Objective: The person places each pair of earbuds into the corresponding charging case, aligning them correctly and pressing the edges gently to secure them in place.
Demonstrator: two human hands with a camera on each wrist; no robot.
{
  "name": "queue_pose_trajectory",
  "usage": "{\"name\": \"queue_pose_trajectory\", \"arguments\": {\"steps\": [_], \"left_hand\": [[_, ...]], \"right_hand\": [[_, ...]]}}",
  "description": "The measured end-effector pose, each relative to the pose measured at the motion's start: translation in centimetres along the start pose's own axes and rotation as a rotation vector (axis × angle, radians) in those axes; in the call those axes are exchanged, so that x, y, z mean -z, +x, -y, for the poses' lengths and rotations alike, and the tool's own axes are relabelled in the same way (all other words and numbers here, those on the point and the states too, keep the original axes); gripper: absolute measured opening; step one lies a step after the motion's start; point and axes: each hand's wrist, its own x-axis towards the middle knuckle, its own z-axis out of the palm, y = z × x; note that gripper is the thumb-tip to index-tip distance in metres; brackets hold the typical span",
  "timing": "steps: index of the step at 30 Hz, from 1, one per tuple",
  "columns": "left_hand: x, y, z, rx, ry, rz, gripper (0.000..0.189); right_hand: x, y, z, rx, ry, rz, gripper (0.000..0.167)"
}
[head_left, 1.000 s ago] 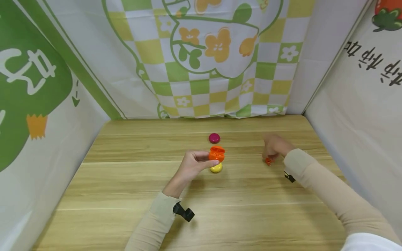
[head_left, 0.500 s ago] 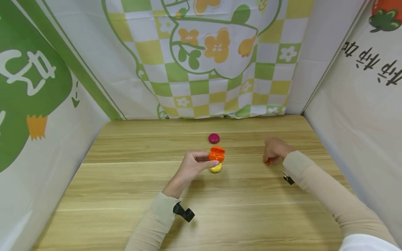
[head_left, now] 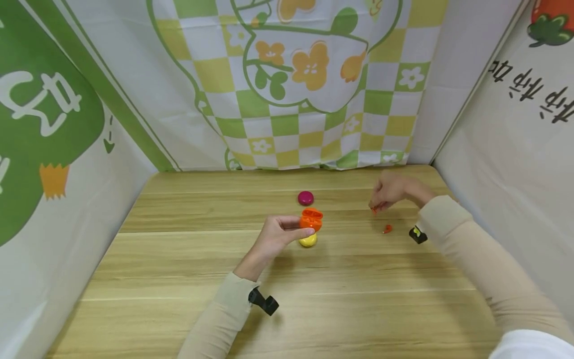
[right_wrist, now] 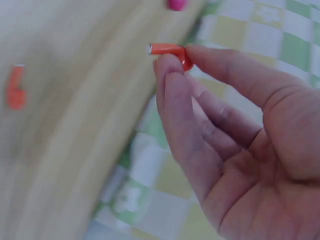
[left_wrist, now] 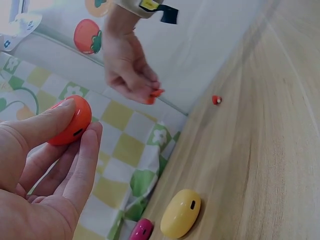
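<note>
My left hand (head_left: pixel 273 239) holds an orange earbud charging case (head_left: pixel 311 221) between thumb and fingers, its lid flipped up. In the left wrist view the case (left_wrist: pixel 77 121) shows its rounded underside with a dark port. Off to the right, my right hand (head_left: pixel 391 190) pinches an orange earbud (right_wrist: pixel 170 51) by its bud end, the stem sticking out past the fingertips. A second orange earbud (head_left: pixel 387 229) lies on the wooden table below that hand.
A yellow case (head_left: pixel 308 240) sits on the table (head_left: pixel 179 279) just under the orange one, a magenta case (head_left: pixel 306 198) farther back. Fabric walls enclose the table's back and sides, a checkered curtain (head_left: pixel 287 124) behind.
My right hand has risen from the table and moved back with one earbud pinched in it, uncovering the other earbud. My left hand and the orange case have barely moved.
</note>
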Motion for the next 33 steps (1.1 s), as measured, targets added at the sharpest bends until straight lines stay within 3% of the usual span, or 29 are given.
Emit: {"name": "queue_pose_trajectory", "arguments": {"steps": [3, 7, 14, 21, 33], "left_hand": [[0.0, 0.0, -0.1, 0.012, -0.001, -0.001, 0.032], [0.2, 0.1, -0.3, 0.027, -0.001, -0.013, 0.031], [0.6, 0.5, -0.9, 0.028, -0.032, -0.026, 0.033], [0.8, 0.5, -1.7, 0.015, -0.045, -0.039, 0.035], [-0.4, 0.6, -2.0, -0.086, -0.098, -0.111, 0.031]], "right_hand": [[1.3, -0.5, 1.6, 0.054, 0.055, -0.004, 0.019], [2.8, -1.1, 3.7, 0.109, 0.048, -0.011, 0.020], [3.8, -1.8, 7.1, 0.266, 0.084, -0.025, 0.019], [3.0, -1.7, 9.9, 0.401, 0.073, 0.003, 0.016], [-0.4, -0.8, 12.0, 0.505, 0.109, 0.033, 0.017]]}}
